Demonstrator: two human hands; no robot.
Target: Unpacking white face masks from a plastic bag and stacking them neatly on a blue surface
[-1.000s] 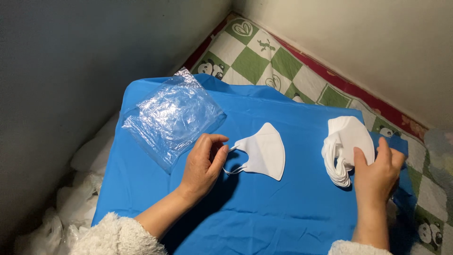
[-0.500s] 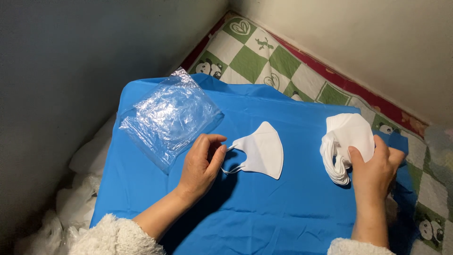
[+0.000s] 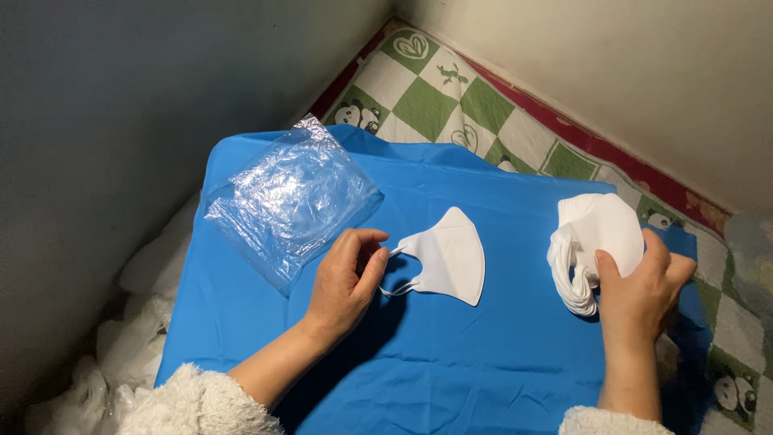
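Note:
A single white folded face mask (image 3: pixel 447 256) lies in the middle of a blue cloth (image 3: pixel 451 362). My left hand (image 3: pixel 345 282) pinches its ear loop at the mask's left edge. At the cloth's right side sits a stack of several white masks (image 3: pixel 592 242). My right hand (image 3: pixel 640 294) grips that stack from below, thumb on its top mask. To the left of my left hand rests a pile of clear plastic bags (image 3: pixel 294 201), untouched.
The blue cloth covers a raised surface over a green and white checked quilt (image 3: pixel 451 89) with a red border. A grey wall stands on the left, a pale wall at the back right. White crumpled plastic (image 3: pixel 129 338) lies low on the left.
My right hand has shifted slightly up the mask stack, thumb now over the top mask. The left hand and the single mask have barely moved.

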